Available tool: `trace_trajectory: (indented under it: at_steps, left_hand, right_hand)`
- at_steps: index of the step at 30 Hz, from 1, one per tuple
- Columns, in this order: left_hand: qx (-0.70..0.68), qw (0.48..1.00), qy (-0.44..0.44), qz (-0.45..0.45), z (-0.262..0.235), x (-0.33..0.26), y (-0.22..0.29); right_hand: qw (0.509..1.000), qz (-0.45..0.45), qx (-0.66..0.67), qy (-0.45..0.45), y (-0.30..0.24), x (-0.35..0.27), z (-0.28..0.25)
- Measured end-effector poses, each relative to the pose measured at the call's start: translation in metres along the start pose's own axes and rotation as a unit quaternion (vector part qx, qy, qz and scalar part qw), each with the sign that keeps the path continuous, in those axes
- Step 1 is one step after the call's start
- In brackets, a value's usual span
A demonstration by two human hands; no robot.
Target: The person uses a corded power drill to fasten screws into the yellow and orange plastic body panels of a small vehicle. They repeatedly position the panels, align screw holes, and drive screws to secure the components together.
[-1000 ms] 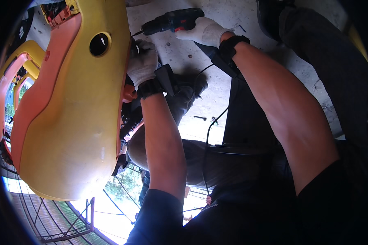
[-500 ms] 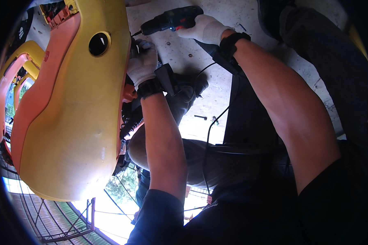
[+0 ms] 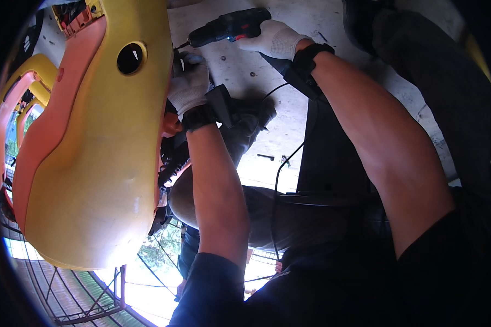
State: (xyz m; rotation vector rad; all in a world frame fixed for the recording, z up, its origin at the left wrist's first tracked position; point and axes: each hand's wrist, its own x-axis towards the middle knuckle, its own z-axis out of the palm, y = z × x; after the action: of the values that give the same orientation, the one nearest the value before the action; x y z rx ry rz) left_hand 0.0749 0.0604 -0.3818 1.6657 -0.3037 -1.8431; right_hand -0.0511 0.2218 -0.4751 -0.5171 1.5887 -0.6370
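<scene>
Concrete floor [image 3: 289,71] lies open beside drill [image 3: 229,26] in right hand [image 3: 273,39].

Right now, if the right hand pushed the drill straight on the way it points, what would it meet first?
Most likely the yellow panel edge: the right hand aims the drill left, its bit beside the left hand. Depth is unclear.

Loose dark screws [image 3: 265,157] lie on the pale concrete floor [image 3: 267,71]; a metal grid [image 3: 65,297] shows at lower left.
</scene>
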Motion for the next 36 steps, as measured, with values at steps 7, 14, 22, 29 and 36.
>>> trace_trajectory:
  at_steps: [7, 14, 22, 29, 36]
  left_hand:
    - [-0.011, 0.997, -0.073, -0.011, -0.002, 0.003, -0.005]
    - [0.004, 0.991, -0.130, 0.002, -0.007, 0.004, -0.018]
    - [-0.070, 0.983, -0.160, -0.060, -0.007, 0.005, -0.028]
    - [0.091, 0.991, -0.093, 0.008, -0.013, -0.016, -0.039]
    - [0.325, 0.941, 0.025, 0.087, -0.033, -0.043, -0.030]
  right_hand:
    - [1.000, -0.016, 0.016, 0.011, 0.009, -0.003, -0.003]
    - [0.999, 0.025, -0.015, 0.022, 0.007, -0.010, -0.015]
    - [0.998, 0.003, 0.024, 0.063, 0.006, -0.029, -0.031]
    - [0.994, 0.014, -0.053, 0.092, -0.003, -0.049, -0.046]
    - [0.971, 0.037, -0.199, 0.130, -0.043, -0.095, -0.074]
